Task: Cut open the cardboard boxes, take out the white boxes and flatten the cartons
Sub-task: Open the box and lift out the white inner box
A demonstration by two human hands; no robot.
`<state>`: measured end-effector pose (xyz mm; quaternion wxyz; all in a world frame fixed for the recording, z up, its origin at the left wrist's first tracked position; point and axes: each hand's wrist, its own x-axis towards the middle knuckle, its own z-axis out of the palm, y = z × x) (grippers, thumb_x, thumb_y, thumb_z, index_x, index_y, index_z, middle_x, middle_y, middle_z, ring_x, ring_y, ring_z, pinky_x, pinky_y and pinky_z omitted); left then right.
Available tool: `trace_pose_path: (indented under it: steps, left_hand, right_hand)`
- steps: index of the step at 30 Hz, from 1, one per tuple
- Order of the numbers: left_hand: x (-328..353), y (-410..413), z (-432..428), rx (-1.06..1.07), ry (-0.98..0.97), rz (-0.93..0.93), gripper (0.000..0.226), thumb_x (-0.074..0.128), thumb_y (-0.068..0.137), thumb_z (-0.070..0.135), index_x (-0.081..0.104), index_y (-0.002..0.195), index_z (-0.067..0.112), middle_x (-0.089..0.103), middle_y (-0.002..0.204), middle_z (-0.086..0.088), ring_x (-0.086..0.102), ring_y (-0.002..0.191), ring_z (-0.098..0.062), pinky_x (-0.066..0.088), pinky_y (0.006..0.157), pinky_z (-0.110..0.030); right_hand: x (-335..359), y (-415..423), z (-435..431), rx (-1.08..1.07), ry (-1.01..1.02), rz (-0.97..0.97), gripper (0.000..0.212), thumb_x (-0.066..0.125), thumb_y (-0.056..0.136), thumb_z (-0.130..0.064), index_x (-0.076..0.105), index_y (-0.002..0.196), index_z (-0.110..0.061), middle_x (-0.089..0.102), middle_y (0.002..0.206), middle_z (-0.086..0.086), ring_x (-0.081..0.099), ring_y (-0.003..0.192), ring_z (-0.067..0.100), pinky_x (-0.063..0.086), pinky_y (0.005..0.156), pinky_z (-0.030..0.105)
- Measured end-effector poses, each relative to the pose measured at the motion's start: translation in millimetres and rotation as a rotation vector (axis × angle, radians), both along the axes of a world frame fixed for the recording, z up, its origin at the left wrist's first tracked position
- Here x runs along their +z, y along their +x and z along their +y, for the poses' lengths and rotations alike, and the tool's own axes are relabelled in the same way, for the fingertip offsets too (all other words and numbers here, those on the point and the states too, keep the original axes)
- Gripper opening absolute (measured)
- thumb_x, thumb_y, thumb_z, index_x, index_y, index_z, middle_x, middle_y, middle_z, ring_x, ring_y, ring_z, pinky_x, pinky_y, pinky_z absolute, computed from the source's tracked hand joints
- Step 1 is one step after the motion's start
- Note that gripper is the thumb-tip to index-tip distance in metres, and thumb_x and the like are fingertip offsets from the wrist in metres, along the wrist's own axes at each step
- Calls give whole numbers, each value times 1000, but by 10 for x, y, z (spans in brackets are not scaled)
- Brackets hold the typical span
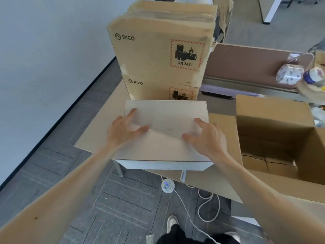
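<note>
**Head view.** The left hand (125,128) and right hand (205,136) lay on the lid of 1 white box (165,111), fingers spread and loose, grasping nothing. The box rested on a flat cardboard sheet (98,138), just in front of 2 stacked cartons (158,55). An open carton (274,131) stood to the right. Step, as judged: setting down a removed box. The next move probably called for checking the open carton, then flattening it.

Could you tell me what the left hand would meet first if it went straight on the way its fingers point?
Probably the lower PICO carton, which stands just behind the white box that the left hand rests on; whether a gap separates them is unclear.
</note>
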<state>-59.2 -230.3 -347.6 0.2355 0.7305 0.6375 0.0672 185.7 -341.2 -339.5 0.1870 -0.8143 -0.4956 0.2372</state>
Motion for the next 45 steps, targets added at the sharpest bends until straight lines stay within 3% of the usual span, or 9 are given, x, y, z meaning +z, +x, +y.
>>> trace_pose_path:
  steps: [2,6,9,15,20,24,30,38,45]
  left_hand:
    - [-97,-153,154,2,-10,18,105,51,68,86,24,156,37,50,138,-18,43,135,-38,33,108,-50]
    - [-341,-436,446,-9,-50,27,118,36,53,94,22,156,39,47,147,-16,36,141,-37,31,112,-51]
    - [-529,-581,585,0,-82,25,104,50,65,88,21,156,45,39,156,-10,28,147,-32,26,116,-49]
    - [-869,-759,888,-78,-192,75,121,34,50,96,17,157,42,44,149,-10,35,142,-35,31,112,-52]
    - [-1135,-782,940,-136,-251,37,122,37,50,94,18,158,39,50,133,-12,44,130,-37,38,109,-52]
    - [-1339,-703,1039,-113,-204,75,106,44,64,89,21,156,41,44,111,-6,55,107,-37,47,96,-47]
    - [-1465,-519,1200,-120,-94,145,62,58,90,58,23,140,44,40,98,-7,55,99,-42,45,83,-48]
    - [-1531,-521,1331,-93,-69,164,68,56,90,61,23,148,48,38,103,-4,51,110,-40,48,90,-49]
    - [-1429,-499,1254,-104,-101,231,66,50,93,63,19,149,48,43,117,-9,44,118,-40,42,90,-49]
  right_hand:
    - [-92,-178,119,-15,15,65,64,71,82,-48,50,138,-25,53,127,13,50,119,34,44,90,39]
    - [-338,-437,333,1,-6,60,52,68,83,-49,55,128,-28,58,117,9,54,113,32,42,81,36]
    - [-567,-566,463,-15,-25,84,52,66,83,-50,54,127,-26,60,117,8,57,110,32,43,82,36]
    - [-972,-755,601,-29,-81,122,54,65,82,-48,50,130,-28,58,114,7,58,104,33,41,77,35]
    - [-1211,-791,608,-12,-129,129,49,64,84,-44,49,128,-26,58,106,11,58,101,37,41,74,36]
    - [-1249,-742,676,1,-127,80,53,64,87,-40,45,135,-26,55,113,12,58,102,38,45,83,39]
    - [-1309,-711,829,31,-169,3,67,62,91,-47,34,148,-28,45,130,15,58,105,42,46,88,42]
    - [-1457,-710,902,49,-178,-45,65,57,94,-50,30,148,-27,36,138,20,61,96,46,50,82,45]
    - [-1471,-654,858,90,-225,-30,68,52,95,-52,24,153,-28,36,141,20,58,109,45,49,91,46]
